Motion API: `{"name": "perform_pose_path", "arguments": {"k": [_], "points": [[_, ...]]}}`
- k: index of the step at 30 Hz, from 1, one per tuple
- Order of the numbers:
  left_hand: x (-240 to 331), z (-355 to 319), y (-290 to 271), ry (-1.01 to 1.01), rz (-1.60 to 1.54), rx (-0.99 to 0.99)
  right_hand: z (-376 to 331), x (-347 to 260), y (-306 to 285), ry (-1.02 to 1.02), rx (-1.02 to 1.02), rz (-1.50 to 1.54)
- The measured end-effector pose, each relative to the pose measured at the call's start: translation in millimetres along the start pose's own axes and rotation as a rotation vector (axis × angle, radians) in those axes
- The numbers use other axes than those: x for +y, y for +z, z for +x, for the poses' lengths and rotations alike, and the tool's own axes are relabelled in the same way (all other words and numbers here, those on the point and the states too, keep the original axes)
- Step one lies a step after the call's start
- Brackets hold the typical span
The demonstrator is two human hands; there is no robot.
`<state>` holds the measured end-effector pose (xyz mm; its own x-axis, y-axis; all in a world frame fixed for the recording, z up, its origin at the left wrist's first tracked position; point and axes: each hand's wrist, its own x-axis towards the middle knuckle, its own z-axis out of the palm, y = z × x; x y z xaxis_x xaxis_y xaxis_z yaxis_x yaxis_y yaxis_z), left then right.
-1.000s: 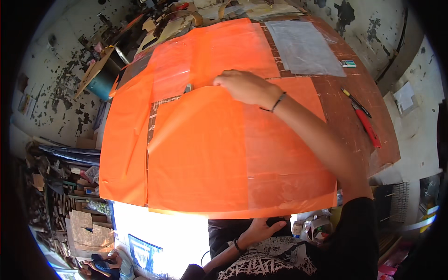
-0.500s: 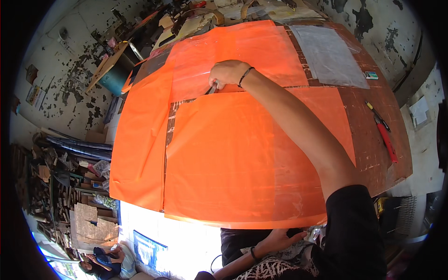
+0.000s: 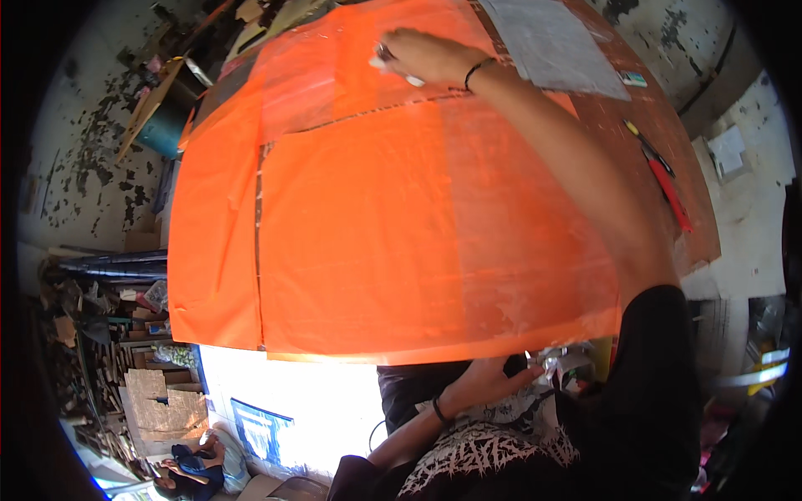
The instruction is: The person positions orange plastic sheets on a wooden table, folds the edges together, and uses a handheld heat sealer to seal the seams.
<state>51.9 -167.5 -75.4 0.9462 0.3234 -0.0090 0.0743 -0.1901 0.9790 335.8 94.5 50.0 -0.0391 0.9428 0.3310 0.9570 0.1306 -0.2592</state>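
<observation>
Right hand [image 3: 426, 57] farther up orange sheet [image 3: 401, 225]

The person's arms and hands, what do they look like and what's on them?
Both hands are bare, without gloves. The right hand has a thin dark band around the wrist, a bare forearm and a black short sleeve at the shoulder. The left hand also has a dark wristband.

Orange sheets [image 3: 376, 225]: several large, thin, glossy panels lay flat and overlapping across the brown table [image 3: 660, 150], with narrow seams between them.
Near edge: it overhung the table front.
Small whitish tool [image 3: 399, 71]: it was pressed on the far sheet under the right hand [image 3: 422, 54], and its kind was unclear.
</observation>
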Motion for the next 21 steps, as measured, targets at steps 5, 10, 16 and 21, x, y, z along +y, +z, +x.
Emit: {"name": "perform_pose_path", "arguments": {"k": [5, 10, 16, 21], "points": [[-15.5, 0.4, 3.1, -0.01, -0.199, -0.033, -112.2, -47.5, -104.4, 0.038, 0.125, 0.403], [-25.8, -2.3, 12.5, 0.021, -0.336, -0.006, -255.6, -65.6, -124.0, 0.225, 0.648, 0.63], [-24.3, -0.9, 17.7, 0.055, -0.322, -0.004, -404.4, -153.6, -72.7, 0.838, 0.948, 0.949], [-20.6, -4.0, 21.6, -0.041, -0.399, 0.064, -458.0, -209.8, -11.2, 0.952, 0.771, 1.407]]}}
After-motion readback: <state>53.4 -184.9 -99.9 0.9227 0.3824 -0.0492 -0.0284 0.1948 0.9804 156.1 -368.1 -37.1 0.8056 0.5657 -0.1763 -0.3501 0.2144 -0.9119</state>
